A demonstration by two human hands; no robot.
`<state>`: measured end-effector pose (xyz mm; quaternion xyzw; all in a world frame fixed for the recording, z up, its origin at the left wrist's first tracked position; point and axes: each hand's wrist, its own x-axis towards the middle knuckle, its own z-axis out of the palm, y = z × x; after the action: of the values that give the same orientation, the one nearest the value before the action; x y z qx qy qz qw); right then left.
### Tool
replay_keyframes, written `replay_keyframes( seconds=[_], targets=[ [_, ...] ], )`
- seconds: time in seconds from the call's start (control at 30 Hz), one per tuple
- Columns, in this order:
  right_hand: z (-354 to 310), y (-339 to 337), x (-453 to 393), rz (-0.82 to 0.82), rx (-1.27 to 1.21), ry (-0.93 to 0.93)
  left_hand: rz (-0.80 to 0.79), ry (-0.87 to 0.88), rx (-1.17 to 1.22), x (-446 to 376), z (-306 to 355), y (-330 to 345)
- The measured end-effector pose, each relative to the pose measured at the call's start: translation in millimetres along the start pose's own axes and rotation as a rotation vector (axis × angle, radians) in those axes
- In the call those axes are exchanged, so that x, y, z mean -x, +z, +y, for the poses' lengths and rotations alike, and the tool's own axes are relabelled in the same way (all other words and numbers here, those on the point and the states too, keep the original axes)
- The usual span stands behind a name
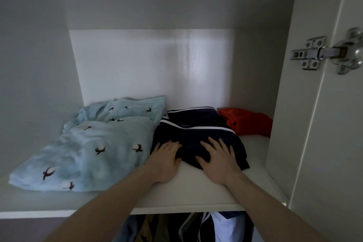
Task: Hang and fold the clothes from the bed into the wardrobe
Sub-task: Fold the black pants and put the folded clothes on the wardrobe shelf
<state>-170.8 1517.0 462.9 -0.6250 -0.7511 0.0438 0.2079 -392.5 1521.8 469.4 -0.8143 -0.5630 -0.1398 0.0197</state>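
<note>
A folded dark navy garment with white stripes (pixel 198 125) lies on the white upper wardrobe shelf (pixel 196 192). My left hand (pixel 165 160) rests flat at its near left edge, fingers straight and touching the cloth. Spread on the garment's near right part, my right hand (pixel 217 158) presses down with its fingers extended. To the left of the navy garment lies a folded light blue fleece piece with dark bird shapes (pixel 86 151). A folded red garment (pixel 248 123) sits at the back right of the shelf.
The wardrobe's right side panel and open door carry a metal hinge (pixel 324 54). Several garments hang below the shelf (pixel 188 226). The shelf's back wall (pixel 157 65) and ceiling close the compartment in.
</note>
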Motion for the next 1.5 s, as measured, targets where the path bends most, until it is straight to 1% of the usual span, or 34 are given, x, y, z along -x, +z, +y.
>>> replay_keyframes(
  seconds=[0.07, 0.1, 0.3, 0.37, 0.43, 0.5, 0.57, 0.63, 0.7, 0.77, 0.87, 0.93, 1.07, 1.17, 1.23, 1.27, 1.3, 1.4, 1.43, 1.5],
  targets=[
    [-1.2, -0.4, 3.2, 0.007, 0.009, 0.007, -0.141, -0.031, -0.034, 9.7, 2.7, -1.2],
    [-2.0, -0.7, 4.7, 0.011, 0.016, 0.014, -0.182, -0.043, -0.052, 15.2, 4.9, -0.8],
    [-10.2, -3.5, 25.7, -0.01, 0.037, 0.072, -0.255, -0.117, -0.029, 58.6, 16.1, -7.2],
    [-11.9, -5.4, 39.9, -0.029, 0.013, 0.077, -0.232, -0.101, 0.008, 80.9, 20.8, -13.2],
    [-16.3, -9.0, 57.0, -0.064, -0.027, 0.093, -0.161, -0.055, 0.038, 110.2, 23.5, -19.5],
    [-28.6, -12.9, 79.6, -0.089, -0.086, 0.111, -0.037, 0.001, 0.076, 148.1, 21.0, -28.1],
    [-50.6, -15.2, 108.1, -0.06, -0.198, 0.092, 0.12, 0.054, 0.122, 190.4, 13.0, -39.3],
    [-81.2, -13.5, 143.9, 0.011, -0.33, 0.021, 0.263, 0.063, 0.165, 236.9, -0.2, -49.3],
    [-114.3, -8.3, 183.7, 0.055, -0.433, -0.08, 0.354, 0.025, 0.206, 286.4, -16.0, -61.4],
    [-148.9, -1.8, 224.0, 0.056, -0.5, -0.167, 0.388, -0.029, 0.194, 340.0, -32.0, -78.0],
    [-196.0, 6.3, 277.1, 0.027, -0.543, -0.26, 0.428, -0.105, 0.134, 421.8, -47.0, -105.6],
    [-223.9, 10.1, 308.8, 0.022, -0.556, -0.314, 0.505, -0.173, 0.114, 474.3, -50.2, -122.4],
    [-268.4, 12.4, 372.3, 0.016, -0.589, -0.362, 0.817, -0.309, 0.044, 565.8, -47.4, -163.5],
    [-288.9, 12.1, 414.7, -0.015, -0.57, -0.391, 1.036, -0.414, -0.09, 618.6, -50.1, -193.2],
    [-297.3, 8.4, 435.1, -0.004, -0.56, -0.399, 1.138, -0.499, -0.172, 642.6, -57.4, -205.9],
    [-299.7, 5.5, 443.5, 0.001, -0.564, -0.394, 1.158, -0.548, -0.173, 651.2, -64.5, -208.8],
    [-301.4, 2.1, 451.1, 0.006, -0.573, -0.388, 1.152, -0.596, -0.122, 657.7, -73.4, -208.8],
    [-300.1, -10.2, 470.3, 0.051, -0.59, -0.387, 1.025, -0.7, 0.228, 664.2, -96.0, -195.7],
    [-297.4, -15.1, 475.4, 0.067, -0.59, -0.386, 0.992, -0.699, 0.272, 663.1, -96.9, -190.9],
    [-288.0, -25.9, 485.4, 0.095, -0.599, -0.376, 0.962, -0.693, 0.242, 659.2, -91.5, -181.8]
  ],
)
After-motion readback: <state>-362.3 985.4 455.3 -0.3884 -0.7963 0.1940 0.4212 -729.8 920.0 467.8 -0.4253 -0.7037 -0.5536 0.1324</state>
